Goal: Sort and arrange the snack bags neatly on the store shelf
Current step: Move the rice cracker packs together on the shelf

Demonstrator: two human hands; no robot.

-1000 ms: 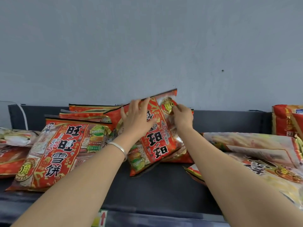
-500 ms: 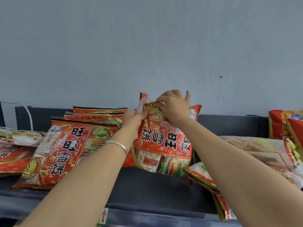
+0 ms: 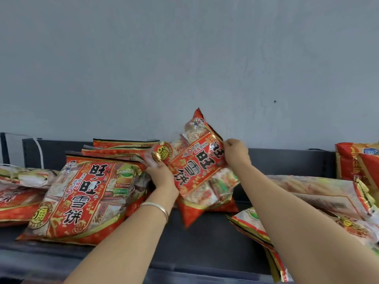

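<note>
Tilted bag (image 3: 202,169) on shelf (image 3: 196,242) between bag stacks (image 3: 82,199).

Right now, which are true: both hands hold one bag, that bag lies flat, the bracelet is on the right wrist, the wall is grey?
1. Both hands hold one bag. True: the left hand and right hand grip the red snack bag.
2. The held bag lies flat. False: it is tilted, one corner pointing up.
3. The bracelet is on the right wrist. False: it is on the left wrist.
4. The wall is grey. True.
</note>
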